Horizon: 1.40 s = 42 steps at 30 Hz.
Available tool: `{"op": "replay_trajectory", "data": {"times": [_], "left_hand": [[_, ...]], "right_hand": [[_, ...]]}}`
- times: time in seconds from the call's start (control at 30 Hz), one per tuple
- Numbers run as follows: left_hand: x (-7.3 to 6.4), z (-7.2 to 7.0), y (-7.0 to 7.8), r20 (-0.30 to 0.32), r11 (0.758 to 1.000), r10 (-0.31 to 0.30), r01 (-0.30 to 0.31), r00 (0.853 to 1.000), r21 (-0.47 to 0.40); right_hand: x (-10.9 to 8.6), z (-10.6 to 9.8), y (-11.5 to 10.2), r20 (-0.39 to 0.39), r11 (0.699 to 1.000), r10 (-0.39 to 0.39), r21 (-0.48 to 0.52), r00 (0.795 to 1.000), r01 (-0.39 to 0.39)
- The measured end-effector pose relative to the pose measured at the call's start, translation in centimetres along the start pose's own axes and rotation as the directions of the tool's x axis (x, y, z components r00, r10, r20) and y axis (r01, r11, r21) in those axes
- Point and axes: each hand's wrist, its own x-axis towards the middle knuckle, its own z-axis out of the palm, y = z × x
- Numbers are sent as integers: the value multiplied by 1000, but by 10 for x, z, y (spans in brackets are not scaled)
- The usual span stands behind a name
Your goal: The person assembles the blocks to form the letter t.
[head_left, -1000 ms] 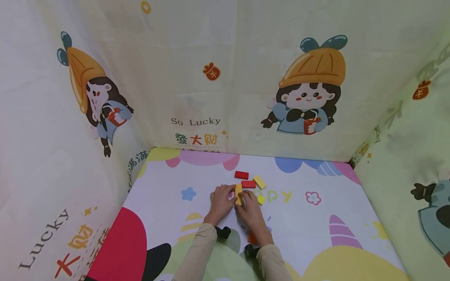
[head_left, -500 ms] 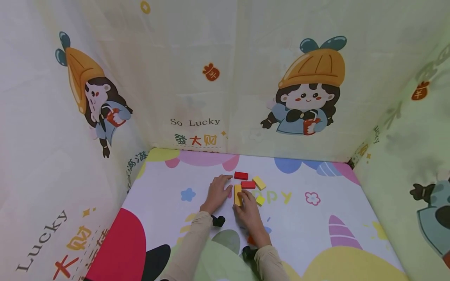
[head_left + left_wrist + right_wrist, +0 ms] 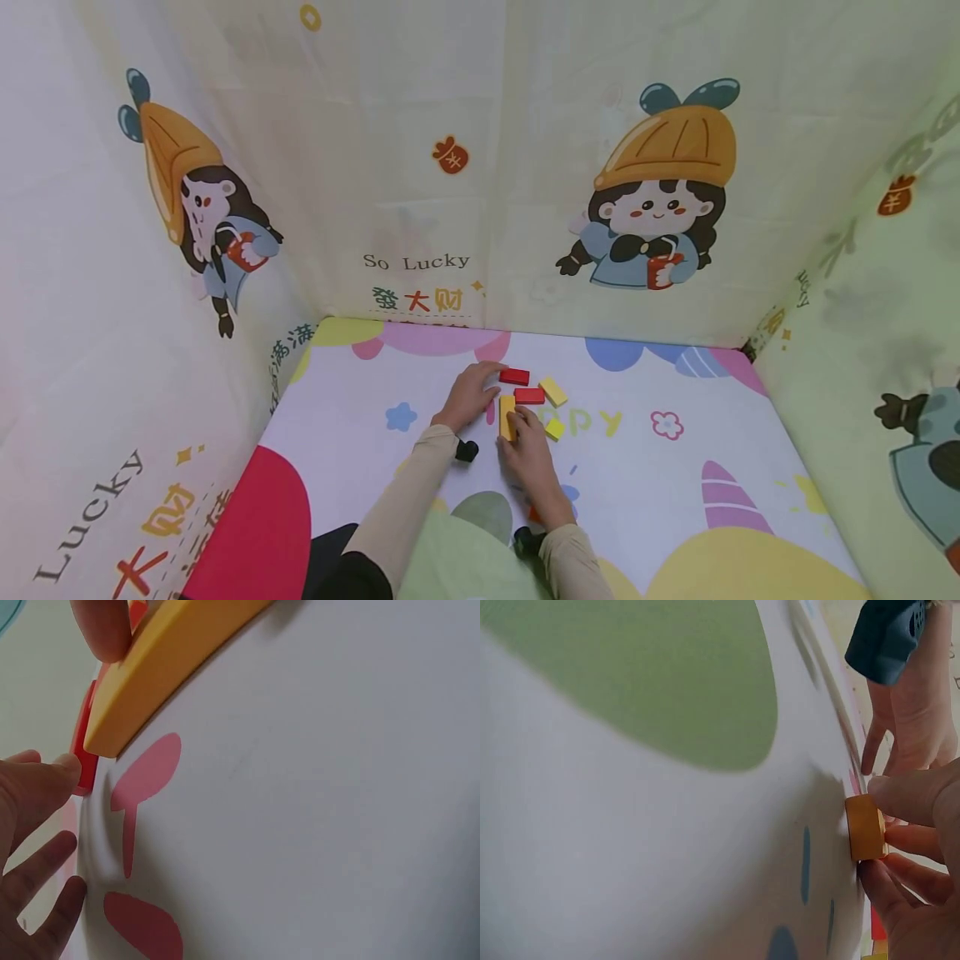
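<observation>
My right hand (image 3: 529, 446) holds a long orange-yellow block (image 3: 506, 417) flat on the printed mat, thumb on one side and fingers on the other. The right wrist view shows the near end of this block (image 3: 865, 827) between thumb and fingers. My left hand (image 3: 468, 395) reaches past it to the farther red block (image 3: 514, 377), a fingertip right at its left end. In the left wrist view that hand's fingers are spread, one tip overlapping the red block (image 3: 85, 746). A second red block (image 3: 529, 396) lies just beyond the orange-yellow one.
A paler yellow block (image 3: 553, 391) lies angled right of the red ones, and a small bright yellow block (image 3: 555, 429) sits beside my right fingers. An orange-red piece (image 3: 534, 514) is partly hidden by my right wrist. Printed cloth walls (image 3: 525, 217) stand around the mat.
My left hand has let go of the orange-yellow block and moved away and forward to the farther red block. The right hand stays on the orange-yellow block.
</observation>
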Motion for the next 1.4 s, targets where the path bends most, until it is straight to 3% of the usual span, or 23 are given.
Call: {"op": "replay_trajectory", "data": {"times": [0.3, 0.67, 1.1, 1.4], "left_hand": [[17, 5, -4, 23, 996, 44, -46, 999, 77], [30, 8, 0, 35, 976, 10, -18, 999, 218], [24, 0, -5, 34, 982, 12, -19, 999, 189], [13, -5, -10, 24, 988, -29, 25, 999, 154]], "right_hand": [[-1, 0, 0, 7, 1000, 8, 5, 1000, -8], [-3, 1, -2, -18, 1000, -17, 0, 1000, 17], [-3, 3, -1, -31, 1000, -21, -1, 999, 21], [-2, 2, -2, 3, 998, 54, 15, 999, -54]]}}
